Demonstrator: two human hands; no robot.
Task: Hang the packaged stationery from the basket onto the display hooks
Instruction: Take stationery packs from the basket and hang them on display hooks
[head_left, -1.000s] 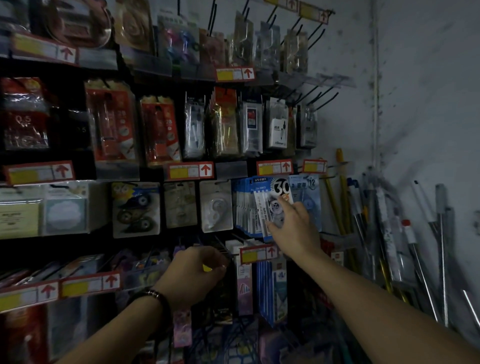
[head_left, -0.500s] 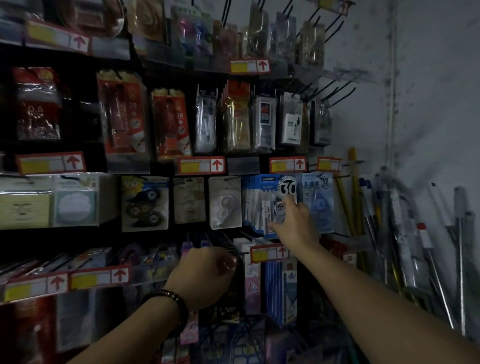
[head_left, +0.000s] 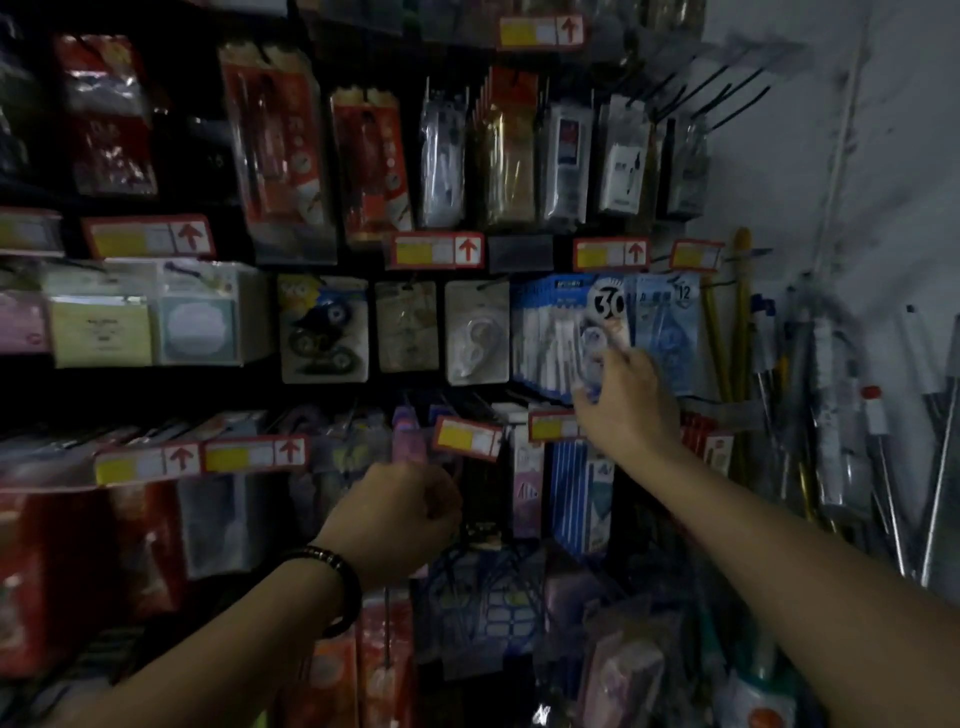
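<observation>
My right hand (head_left: 626, 410) reaches up to the middle row and pinches the lower end of a clear correction-tape pack marked "30" (head_left: 602, 322). The pack lies against the front of a row of blue packs (head_left: 540, 338) hanging on a hook; its top hole is too blurred to judge. My left hand (head_left: 400, 514), a bead bracelet on its wrist, is curled into a fist in front of the lower hooks. A pink-red pack (head_left: 384, 654) hangs down from under that fist. A blue wire basket (head_left: 488, 597) with more packs sits below between my arms.
Packed hooks with red-and-yellow price tags (head_left: 436, 250) cover the dark panel. Bare black hooks (head_left: 727, 98) jut out at the upper right. Long rods and pens (head_left: 831, 415) lean against the white wall on the right. Note-pad boxes (head_left: 145, 322) fill the left shelf.
The view has tilted down and closer. My right hand has stayed on the "30" pack at the blue row, sliding slightly lower on it. My left fist has barely moved.
</observation>
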